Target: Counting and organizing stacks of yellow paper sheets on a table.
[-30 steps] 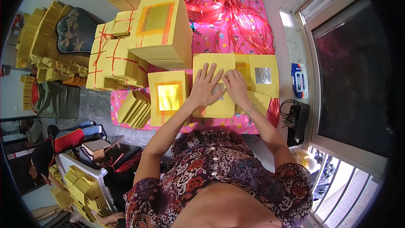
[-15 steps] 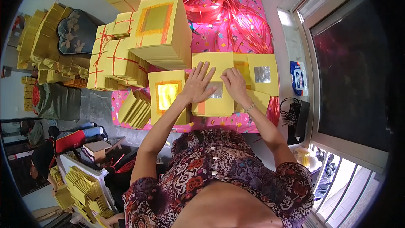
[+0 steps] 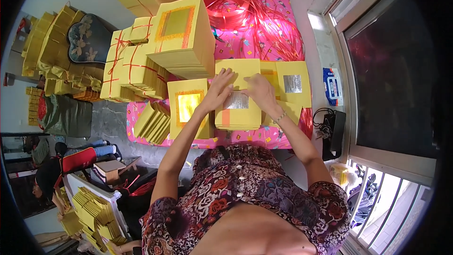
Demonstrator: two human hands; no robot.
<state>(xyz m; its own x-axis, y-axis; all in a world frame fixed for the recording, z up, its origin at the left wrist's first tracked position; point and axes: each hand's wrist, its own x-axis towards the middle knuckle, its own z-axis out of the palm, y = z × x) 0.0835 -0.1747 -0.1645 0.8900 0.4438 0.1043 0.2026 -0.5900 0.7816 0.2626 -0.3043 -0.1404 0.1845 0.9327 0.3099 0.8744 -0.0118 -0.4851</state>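
A stack of yellow paper sheets (image 3: 243, 119) lies in front of me, with a silver foil square (image 3: 237, 100) and an orange strip on its top sheet. My left hand (image 3: 218, 90) rests on the stack's left part, fingers apart and slightly bent, its thumb near the foil. On the upper right part of the stack lies my right hand (image 3: 262, 93); its fingers are curled and their tips smeared by motion, so any grip on paper cannot be made out. To the right, another yellow sheet (image 3: 302, 95) bears a silver square (image 3: 292, 84).
At left are a yellow stack with a gold square (image 3: 188, 106), a tall paper block (image 3: 181, 55) and bundles tied with red strips (image 3: 141, 67). Red plastic strips (image 3: 226, 12) lie at the back of the pink cloth (image 3: 236, 42). Another person (image 3: 78, 158) works at lower left.
My left hand has drawn its fingers in and shifted slightly left, uncovering more of the silver square. My right hand's fingers have moved and blurred.
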